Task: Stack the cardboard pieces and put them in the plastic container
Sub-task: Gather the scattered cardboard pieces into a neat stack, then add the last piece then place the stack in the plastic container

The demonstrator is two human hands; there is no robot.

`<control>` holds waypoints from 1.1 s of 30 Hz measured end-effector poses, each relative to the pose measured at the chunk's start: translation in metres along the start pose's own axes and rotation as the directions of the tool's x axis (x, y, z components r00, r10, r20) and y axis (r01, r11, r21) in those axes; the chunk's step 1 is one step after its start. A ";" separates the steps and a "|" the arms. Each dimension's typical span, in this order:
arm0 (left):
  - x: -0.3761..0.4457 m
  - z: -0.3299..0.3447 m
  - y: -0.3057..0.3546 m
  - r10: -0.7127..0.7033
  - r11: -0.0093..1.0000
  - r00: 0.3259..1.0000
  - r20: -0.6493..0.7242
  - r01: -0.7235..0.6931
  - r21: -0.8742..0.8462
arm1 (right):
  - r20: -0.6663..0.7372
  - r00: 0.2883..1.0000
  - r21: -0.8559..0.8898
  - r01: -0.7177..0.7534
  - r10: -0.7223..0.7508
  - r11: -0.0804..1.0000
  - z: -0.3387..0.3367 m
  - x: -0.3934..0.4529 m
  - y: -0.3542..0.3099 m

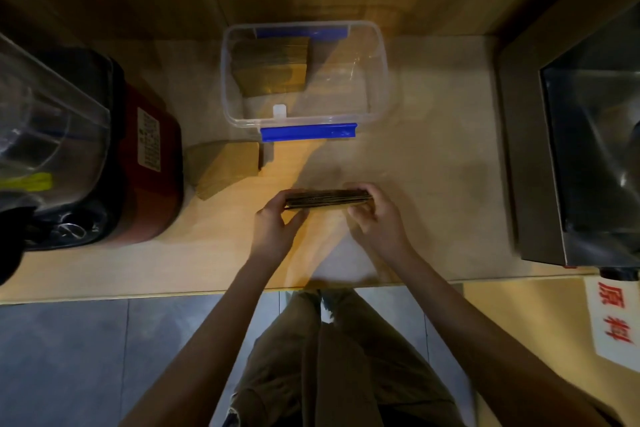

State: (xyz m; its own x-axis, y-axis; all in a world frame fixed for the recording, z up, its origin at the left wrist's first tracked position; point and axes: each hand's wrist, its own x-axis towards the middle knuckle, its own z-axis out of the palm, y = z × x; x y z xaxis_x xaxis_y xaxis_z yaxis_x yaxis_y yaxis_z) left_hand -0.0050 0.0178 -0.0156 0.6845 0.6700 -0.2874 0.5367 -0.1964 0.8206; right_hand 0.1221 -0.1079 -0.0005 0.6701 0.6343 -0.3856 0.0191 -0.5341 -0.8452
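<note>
A stack of brown cardboard pieces [327, 199] stands on edge over the middle of the wooden table. My left hand [277, 222] grips its left end and my right hand [375, 215] grips its right end. Beyond it sits the clear plastic container [379, 80] with blue clips on its near and far sides. Inside the container, on the left, lies another stack of cardboard [272, 68]. More loose cardboard pieces [225, 166] lie on the table left of my hands, just in front of the container's near left corner.
A red and black appliance [138, 163] with a clear plastic cover stands at the left. A dark metal machine [571, 149] fills the right side. The table's front edge [173, 293] runs below my wrists, with grey floor tiles beneath. A wooden wall stands behind the container.
</note>
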 end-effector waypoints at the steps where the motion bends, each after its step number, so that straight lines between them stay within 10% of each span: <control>1: 0.000 0.003 -0.001 -0.007 1.000 1.000 -0.001 0.007 0.001 | -0.011 1.000 -0.003 -0.013 0.013 1.000 0.003 0.001 0.003; 15: -0.001 0.017 0.006 -0.136 0.984 0.989 -0.057 0.128 -0.124 | -0.112 0.988 0.196 -0.086 0.109 0.977 0.024 0.000 0.006; 33: -0.005 0.015 0.008 -0.223 0.972 0.968 -0.114 0.211 -0.106 | -0.113 0.992 0.008 -0.050 0.051 0.999 0.025 -0.003 0.010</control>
State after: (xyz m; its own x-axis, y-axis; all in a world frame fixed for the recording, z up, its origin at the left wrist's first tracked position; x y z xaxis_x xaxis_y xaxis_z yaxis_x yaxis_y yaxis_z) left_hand 0.0030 0.0022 -0.0147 0.4870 0.7741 -0.4045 0.6137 0.0263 0.7891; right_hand 0.1018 -0.1011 -0.0170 0.7500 0.5388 -0.3836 -0.0208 -0.5605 -0.8279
